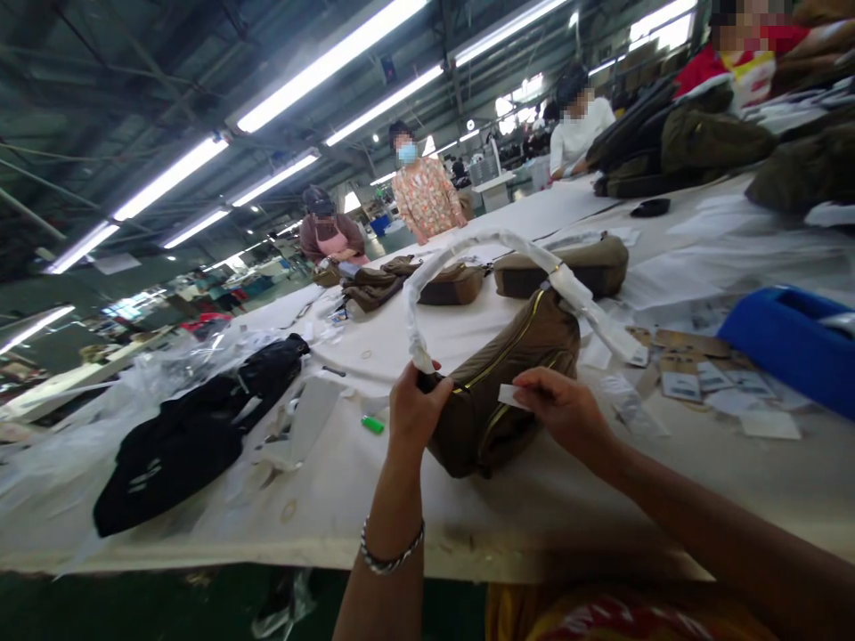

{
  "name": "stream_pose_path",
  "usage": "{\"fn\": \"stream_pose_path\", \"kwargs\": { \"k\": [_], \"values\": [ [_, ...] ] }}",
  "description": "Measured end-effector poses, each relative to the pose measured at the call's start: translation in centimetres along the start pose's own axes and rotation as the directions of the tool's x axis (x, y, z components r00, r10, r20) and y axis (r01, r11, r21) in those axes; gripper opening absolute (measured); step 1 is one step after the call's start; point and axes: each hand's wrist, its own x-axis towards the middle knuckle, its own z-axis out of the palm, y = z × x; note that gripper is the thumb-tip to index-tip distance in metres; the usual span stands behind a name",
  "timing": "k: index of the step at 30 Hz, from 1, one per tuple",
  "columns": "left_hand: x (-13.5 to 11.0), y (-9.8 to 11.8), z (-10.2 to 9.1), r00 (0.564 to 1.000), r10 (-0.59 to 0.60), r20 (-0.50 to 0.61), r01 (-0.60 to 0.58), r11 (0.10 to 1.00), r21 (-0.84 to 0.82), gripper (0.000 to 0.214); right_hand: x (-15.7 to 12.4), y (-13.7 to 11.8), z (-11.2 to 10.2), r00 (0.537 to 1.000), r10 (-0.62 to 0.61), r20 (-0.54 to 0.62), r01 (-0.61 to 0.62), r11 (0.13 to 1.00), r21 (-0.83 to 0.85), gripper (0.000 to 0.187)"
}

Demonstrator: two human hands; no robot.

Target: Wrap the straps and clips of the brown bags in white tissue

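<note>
A brown bag [511, 347] with yellow-edged zippers stands tilted on the table in front of me. Its strap [491, 242], wrapped in white material, arches above it. My left hand [418, 401] grips the bag's left end near the foot of the strap, thumb on the front. Against the bag's front, my right hand [565, 405] pinches a small white slip [511, 396] between thumb and fingers. The slip lies close to the lower zipper; whether it touches the bag I cannot tell.
A black bag [193, 436] and clear plastic lie left. Beyond are more brown bags [565, 270]. A green object [372, 425] lies near my left hand. At right are cardboard tags [681, 374] and a blue tape dispenser [792, 347]. Several people stand around the table [334, 525].
</note>
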Motion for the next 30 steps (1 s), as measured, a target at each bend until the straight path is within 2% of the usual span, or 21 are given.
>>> {"fn": "stream_pose_path", "kwargs": {
  "k": [2, 4, 7, 9, 14, 21, 30],
  "values": [
    [-0.1, -0.4, 0.3, 1.000, -0.020, 0.007, 0.021, 0.980, -0.198, 0.022, 0.3, -0.3, 0.8, 1.000, 0.001, -0.007, 0.000, 0.998, 0.065, 0.012],
    [-0.3, -0.9, 0.6, 0.998, -0.058, 0.036, 0.067, 0.915, -0.397, 0.024, 0.5, -0.4, 1.3, 0.999, -0.019, -0.029, 0.022, 0.994, 0.103, 0.012],
    [-0.5, -1.5, 0.9, 0.993, -0.093, 0.075, 0.119, 0.833, -0.541, 0.027, 0.7, -0.6, 1.8, 0.997, -0.063, -0.055, 0.068, 0.991, 0.115, 0.013],
    [-0.6, -1.6, 0.8, 0.992, -0.085, 0.096, 0.125, 0.813, -0.569, 0.027, 0.9, -0.9, 2.1, 0.998, -0.047, -0.051, 0.053, 0.990, 0.129, 0.013],
    [-0.6, -1.3, 0.4, 0.988, -0.050, 0.147, 0.129, 0.795, -0.593, 0.023, 1.9, -1.5, 2.4, 0.994, 0.103, 0.030, -0.108, 0.967, 0.230, 0.014],
    [-0.4, -1.3, 0.1, 0.979, -0.033, 0.201, 0.148, 0.792, -0.592, 0.021, 3.0, -1.7, 2.7, 0.990, 0.061, 0.127, -0.094, 0.957, 0.276, 0.016],
    [-0.3, -1.8, -0.1, 0.969, -0.037, 0.245, 0.184, 0.771, -0.609, 0.022, 3.3, -2.2, 2.3, 0.987, 0.083, 0.135, -0.114, 0.964, 0.239, 0.015]
  ]
}}
